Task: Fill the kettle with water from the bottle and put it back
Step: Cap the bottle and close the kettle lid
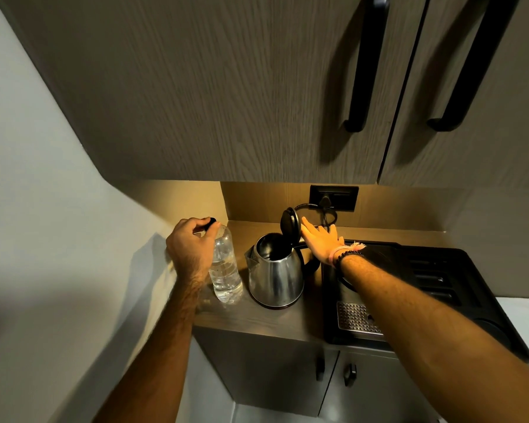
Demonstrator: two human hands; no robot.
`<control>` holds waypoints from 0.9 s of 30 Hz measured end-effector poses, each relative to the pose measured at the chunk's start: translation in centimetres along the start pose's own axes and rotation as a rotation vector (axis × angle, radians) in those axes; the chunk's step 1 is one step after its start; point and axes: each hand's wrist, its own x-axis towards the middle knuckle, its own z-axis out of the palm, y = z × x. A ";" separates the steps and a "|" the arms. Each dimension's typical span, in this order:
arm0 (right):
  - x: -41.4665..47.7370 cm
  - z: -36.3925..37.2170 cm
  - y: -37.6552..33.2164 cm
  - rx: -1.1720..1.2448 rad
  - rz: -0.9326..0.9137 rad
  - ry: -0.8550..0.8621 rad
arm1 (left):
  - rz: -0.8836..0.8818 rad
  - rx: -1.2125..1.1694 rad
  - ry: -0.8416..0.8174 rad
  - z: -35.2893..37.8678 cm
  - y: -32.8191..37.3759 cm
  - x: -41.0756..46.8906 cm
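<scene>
- The kettle (pixel 275 271) is brushed steel, rounded and wider at the base, with a short spout on its left and a black handle on its right; it stands on the wood-grain surface (pixel 257 319).
- Its black lid (pixel 290 222) is tipped up at the far side, so the dark inside shows.
- The bottle (pixel 225 267) is clear ribbed plastic holding water, upright just left of the kettle, with a black cap (pixel 209 223).
- The left hand (pixel 190 242) has its grip closed on the cap, fingers curled over the bottle's top.
- The right hand (pixel 322 242) lies flat with fingers spread apart, holding nothing, fingertips at the back of the raised lid.
- A black cord (pixel 326 216) loops behind the kettle to a dark socket (pixel 333 197) on the far wall.
- A black tray (pixel 440 279) with a perforated metal grille (pixel 356 319) sits to the right, partly under the right forearm.
- Wood-grain cabinets (pixel 226 87) with long black handles (pixel 367 65) hang above.
</scene>
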 end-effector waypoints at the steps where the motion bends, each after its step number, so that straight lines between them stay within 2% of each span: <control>1: 0.0 0.0 0.0 0.003 -0.001 0.002 | 0.017 0.000 -0.004 0.0 0.0 -0.1; 4: -0.1 -0.1 0.0 0.024 -0.013 0.000 | 0.065 0.016 -0.009 0.0 0.0 -0.5; 8: -0.3 -0.2 -0.3 0.013 -0.037 -0.001 | 0.044 0.010 -0.047 -0.1 -0.1 -0.6; 11: -0.2 -0.2 -0.3 -0.004 -0.040 -0.005 | 0.070 0.096 -0.068 -0.4 0.4 -1.4; 16: 0.0 -0.6 -1.4 -0.056 -0.092 -0.023 | 0.381 0.078 -0.031 1.3 3.5 -3.7; 18: -0.2 -0.6 -2.3 -0.093 -0.076 -0.017 | 0.450 0.093 -0.131 2.8 4.9 -4.5; 20: -0.3 -0.3 -2.8 -0.136 -0.072 -0.017 | 0.468 0.154 -0.313 4.6 5.2 -5.0; 24: -0.3 0.0 -2.8 -0.166 -0.096 -0.003 | 0.430 0.446 -0.679 7.4 2.5 -5.9; 27: -0.5 -0.4 -1.7 -0.216 -0.163 -0.005 | 0.436 0.676 -0.768 8.3 0.2 -6.5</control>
